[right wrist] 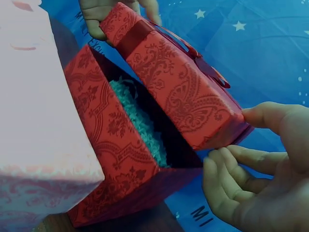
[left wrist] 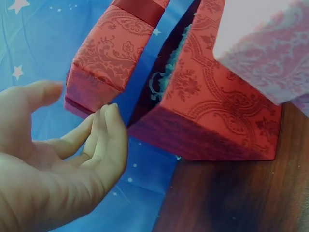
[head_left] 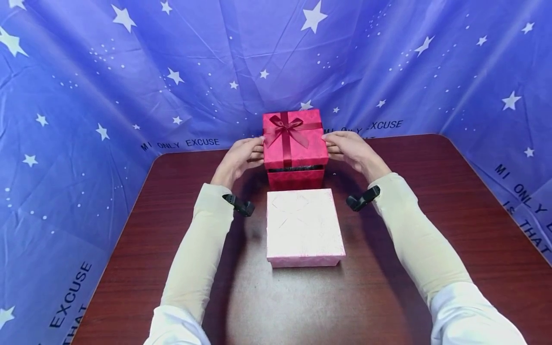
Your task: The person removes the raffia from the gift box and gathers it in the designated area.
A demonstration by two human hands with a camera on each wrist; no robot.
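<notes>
A red lid (head_left: 297, 154) with a dark red ribbon bow (head_left: 286, 126) is raised at a tilt above a red patterned gift box (head_left: 296, 180). My left hand (head_left: 241, 157) holds the lid by its left side, fingertips at the lower edge. On the opposite side, my right hand (head_left: 354, 149) pinches the lid between thumb and fingers. Through the gap in the right wrist view, teal shredded paper (right wrist: 137, 123) shows inside the box. What lies deeper is hidden.
A pale pink square box (head_left: 304, 230), its lid on, stands just in front of the red box. Both are on a dark reddish wooden table (head_left: 435, 201). A blue star-printed cloth (head_left: 241, 48) hangs close behind the red box and along both sides.
</notes>
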